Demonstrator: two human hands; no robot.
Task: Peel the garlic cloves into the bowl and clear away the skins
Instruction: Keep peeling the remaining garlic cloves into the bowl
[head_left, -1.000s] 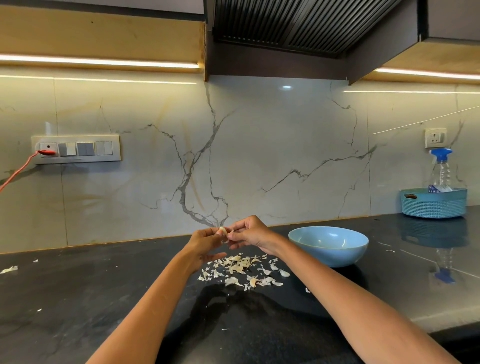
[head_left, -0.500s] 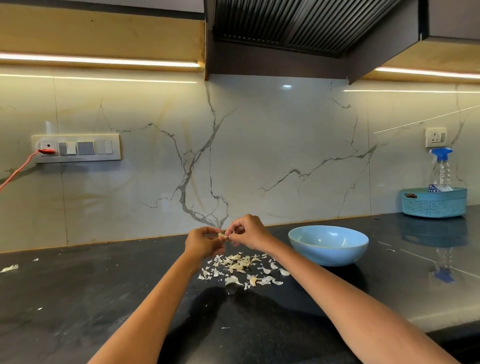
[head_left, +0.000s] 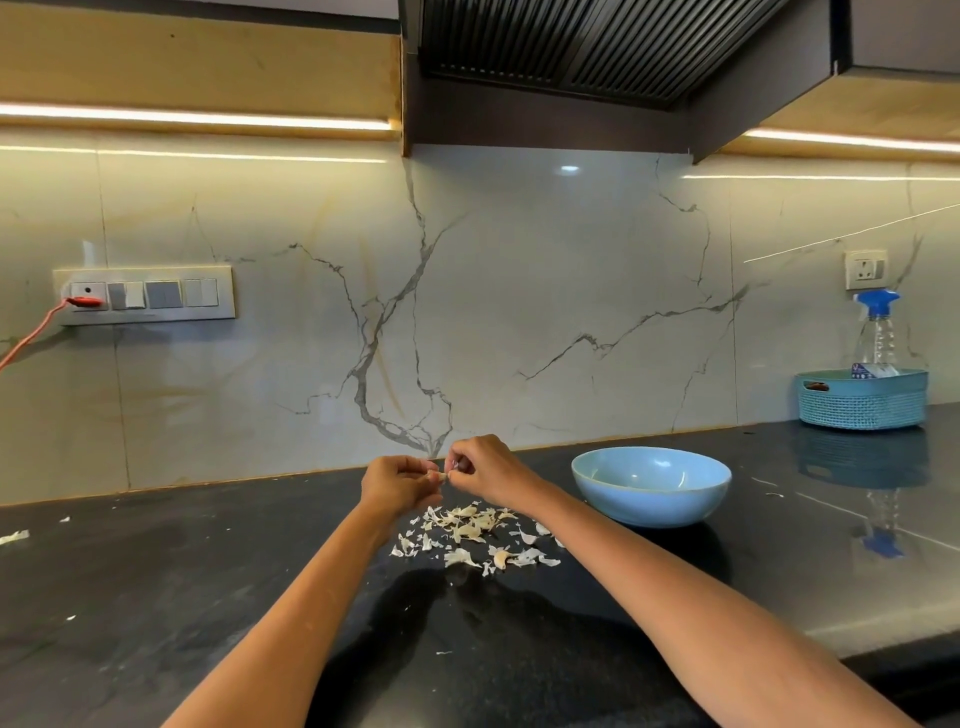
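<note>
Pinching a small pale garlic clove (head_left: 440, 475), left hand (head_left: 397, 486) steadies while right hand (head_left: 485, 469) picks, dropping papery white skins (head_left: 475, 535) below.

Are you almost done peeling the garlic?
Partway, it seems. Done: a pile of skins on the counter shows several cloves peeled; the bowl's inside is hidden from here. In hand: the left hand and right hand pinch one clove between them. Left: drop it in the bowl and clear the skins.
</note>
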